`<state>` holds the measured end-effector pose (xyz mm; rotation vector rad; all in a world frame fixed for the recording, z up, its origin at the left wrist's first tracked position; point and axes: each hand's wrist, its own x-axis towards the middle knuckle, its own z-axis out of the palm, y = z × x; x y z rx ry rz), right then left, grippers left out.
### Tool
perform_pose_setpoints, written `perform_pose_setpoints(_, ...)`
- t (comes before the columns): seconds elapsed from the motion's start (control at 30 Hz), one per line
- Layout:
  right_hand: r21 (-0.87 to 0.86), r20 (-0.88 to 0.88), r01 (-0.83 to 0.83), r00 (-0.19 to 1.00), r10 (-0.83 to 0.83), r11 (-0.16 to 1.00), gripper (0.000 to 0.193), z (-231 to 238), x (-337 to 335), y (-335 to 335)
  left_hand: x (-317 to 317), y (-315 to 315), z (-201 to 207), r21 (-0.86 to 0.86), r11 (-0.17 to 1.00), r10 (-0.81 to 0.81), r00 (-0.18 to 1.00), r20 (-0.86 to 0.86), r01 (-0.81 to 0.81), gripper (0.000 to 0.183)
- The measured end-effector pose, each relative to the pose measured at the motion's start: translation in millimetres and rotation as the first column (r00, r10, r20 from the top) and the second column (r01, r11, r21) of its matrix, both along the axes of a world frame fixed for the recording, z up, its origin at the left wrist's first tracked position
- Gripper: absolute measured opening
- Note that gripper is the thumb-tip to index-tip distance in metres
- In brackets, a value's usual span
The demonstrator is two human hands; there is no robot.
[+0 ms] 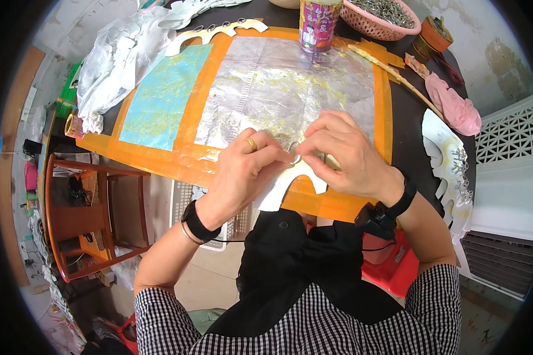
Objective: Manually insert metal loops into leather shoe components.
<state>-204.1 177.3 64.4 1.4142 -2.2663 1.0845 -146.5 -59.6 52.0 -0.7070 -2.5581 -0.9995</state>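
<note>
Both of my hands meet over a white scalloped strip (274,193) with yellowish smears at the table's near edge. A small silver metal ring (294,152) stands at the strip's upper edge, between my fingertips. My left hand (243,168) is closed, thumb and forefinger pinched at the ring. From the other side my right hand (350,155) is closed too, its forefinger and thumb bent round the ring and the strip. The fingers partly hide where ring and strip touch.
A purple cup (318,25) and a pink basket (378,16) of metal pieces stand at the back. A yellow-smeared stick (397,76) lies at right. White strips with rings (219,31) lie back left, beside a plastic bag (121,59); more strips (450,160) hang at right.
</note>
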Motion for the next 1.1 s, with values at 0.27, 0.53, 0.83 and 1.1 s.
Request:
perform_pose_setpoints(0.27,0.035,-0.006,0.034,0.999,-0.034,0.999,0.028,6.2,2.5,-9.0,-9.6,-1.1,18.6,-0.098,0.994,-0.046,0.995,0.09,0.055,0.019)
perform_pose_setpoints(0.53,-0.004,-0.084,0.005,0.996,-0.005,1.0,0.019,-7.7,-5.7,-10.6,-23.7,-13.3,32.5,-0.239,0.94,-0.236,0.97,0.06,0.244,0.02)
perform_pose_setpoints(0.83,-0.024,0.029,0.014,0.999,-0.014,1.0,0.022,-5.9,-6.4,-6.0,-39.6,-16.5,44.7,-0.229,0.821,-0.512,0.852,0.111,0.523,0.025)
perform_pose_setpoints(1.1,-0.063,0.003,0.024,1.0,-0.024,0.998,0.023,-8.6,-8.2,-6.4,-14.8,2.3,55.7,-0.149,0.944,-0.258,0.941,0.218,0.293,0.035)
